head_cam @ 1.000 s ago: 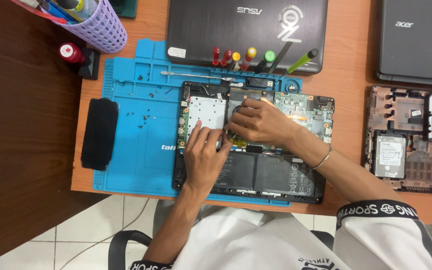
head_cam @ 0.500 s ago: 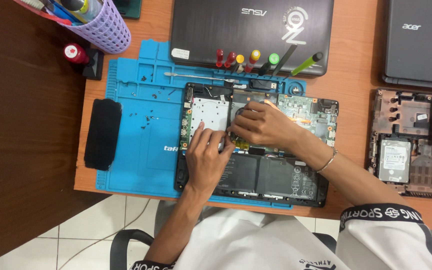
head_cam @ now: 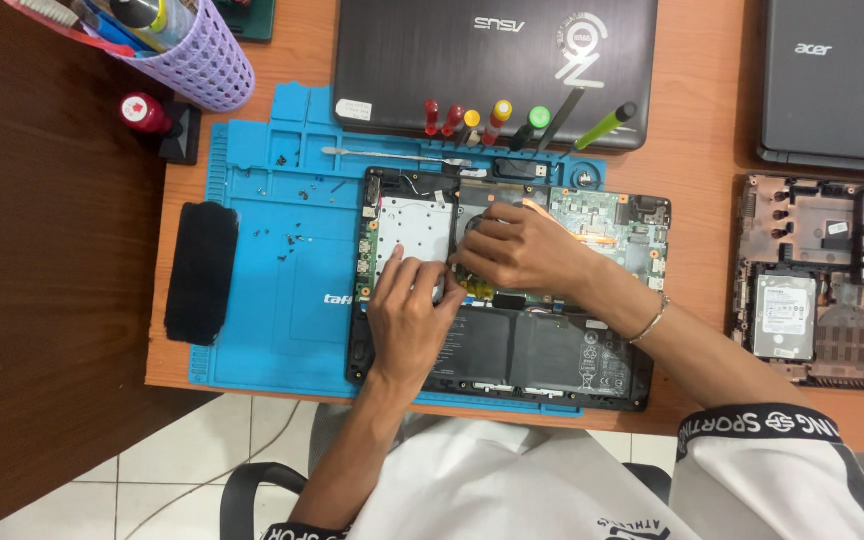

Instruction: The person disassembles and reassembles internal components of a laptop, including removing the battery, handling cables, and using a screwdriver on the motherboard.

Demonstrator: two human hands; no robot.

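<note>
Opened laptop (head_cam: 512, 350) lay bottom-up w/ cover off, on the right half of the blue repair mat (head_cam: 272, 280); everything below placed rel. to that laptop.

Left hand (head_cam: 410, 315) rested flat on its left-centre, fingers spread loosely over the silver plate (head_cam: 407, 225) and the edge of the board. Not clamped on anything I could see. Right hand (head_cam: 517, 250) sat at the laptop's centre, fingers curled down onto the fan/heatsink area; couldn't tell if it pinched a part or just pressed. Hands nearly touching, fingertips just beside each other. Black battery (head_cam: 542, 350) filled the laptop's near half, green board (head_cam: 612, 215) its far right.

Containers:
- Purple mesh cup (head_cam: 202, 55), far-left of the laptop, off the mat corner: held pens/tools, partly cut off by frame edge.
- Mat's shallow trays, left of the laptop: small dark screws (head_cam: 297, 238) scattered loose.
- Mat's far slot, just beyond the laptop: metal spudger (head_cam: 392, 155) lying flat.

Row of screwdrivers (head_cam: 497, 120) w/ red, yellow and green caps lay beyond the laptop, against a closed dark laptop (head_cam: 402, 60). Black pad (head_cam: 200, 270) well left, at the mat's edge. Second stripped chassis w/ hard drive (head_cam: 782, 315) well right; another closed laptop (head_cam: 837, 80) far-right beyond it. Red-capped bottle (head_cam: 147, 113) near the cup.
</note>
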